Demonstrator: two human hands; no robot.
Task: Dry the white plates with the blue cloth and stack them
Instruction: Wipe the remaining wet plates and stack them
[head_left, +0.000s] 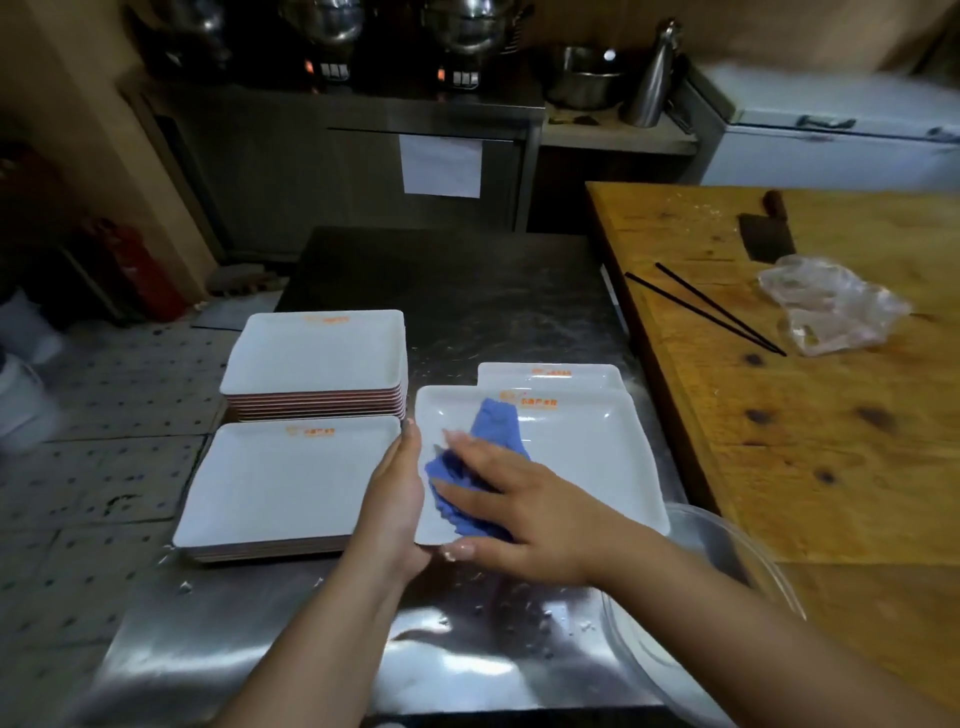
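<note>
While left hand (395, 499) holds plate (587, 457) | 2 stacks (311, 353) left | bowl (727, 556) right

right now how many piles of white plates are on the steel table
3: a tall stack far left, a lower stack near left, and the pile at right under the blue cloth; plates beneath may be hidden.

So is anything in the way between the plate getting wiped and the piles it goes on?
Nothing visible blocks it. The plate sits right beside the near stack, with only the left hand holding its edge in the gap between them. The right hand presses the blue cloth onto the plate.
</note>
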